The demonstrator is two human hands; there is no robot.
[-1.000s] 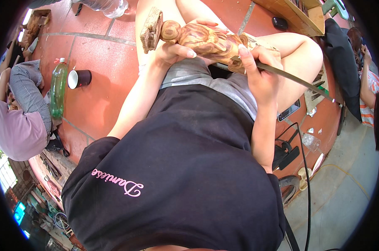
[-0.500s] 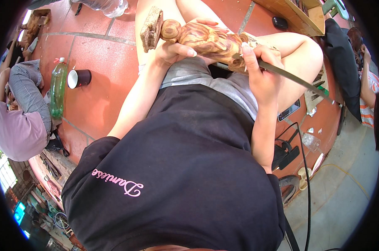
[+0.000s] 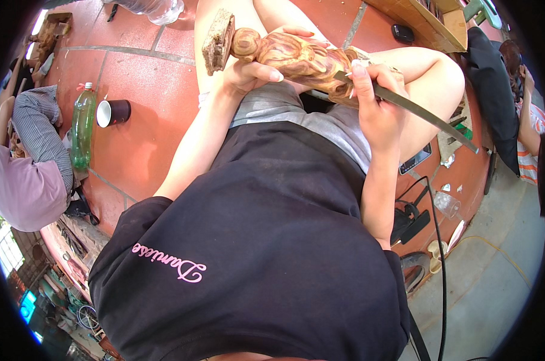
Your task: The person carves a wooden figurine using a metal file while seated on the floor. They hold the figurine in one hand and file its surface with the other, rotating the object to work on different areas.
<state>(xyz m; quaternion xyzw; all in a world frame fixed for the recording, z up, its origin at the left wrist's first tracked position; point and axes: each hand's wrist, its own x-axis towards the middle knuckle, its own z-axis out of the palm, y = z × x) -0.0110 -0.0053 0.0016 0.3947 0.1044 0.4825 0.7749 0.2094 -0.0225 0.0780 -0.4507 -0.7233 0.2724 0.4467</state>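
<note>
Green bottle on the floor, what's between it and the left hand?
The head view shows a dark cup with a white inside near the green bottle, then red floor tiles, then bare leg before the left hand.

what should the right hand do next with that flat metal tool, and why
Probably a short, light stroke of the flat metal tool along the wooden carving. The right hand has the tool's end at the carving, though actual contact is hard to tell, and the left hand holds the carving with thumb and fingers on opposite sides.
</note>
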